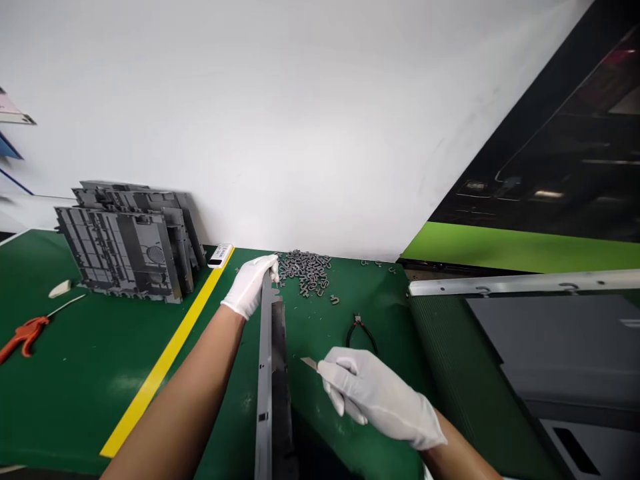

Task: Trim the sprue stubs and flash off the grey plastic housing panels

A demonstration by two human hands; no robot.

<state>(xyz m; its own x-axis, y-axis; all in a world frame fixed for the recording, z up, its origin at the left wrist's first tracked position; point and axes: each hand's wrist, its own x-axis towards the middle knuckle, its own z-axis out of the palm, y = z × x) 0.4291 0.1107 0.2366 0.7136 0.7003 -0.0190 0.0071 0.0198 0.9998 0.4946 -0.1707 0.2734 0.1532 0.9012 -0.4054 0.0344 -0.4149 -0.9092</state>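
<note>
While a gray strip (264, 400) is grasped by the left hand (249, 287), a small blade (309, 363) is pinched in the right hand (367, 400), and careful trimming seems called for.

White fabric gloves on both hands: left glove (249, 287), right glove (380, 400). Snug fit, soft creases across back, plain cuffs ending at wrist. Left forearm (175, 407), right forearm (463, 453) bare, no visible markings.
</note>
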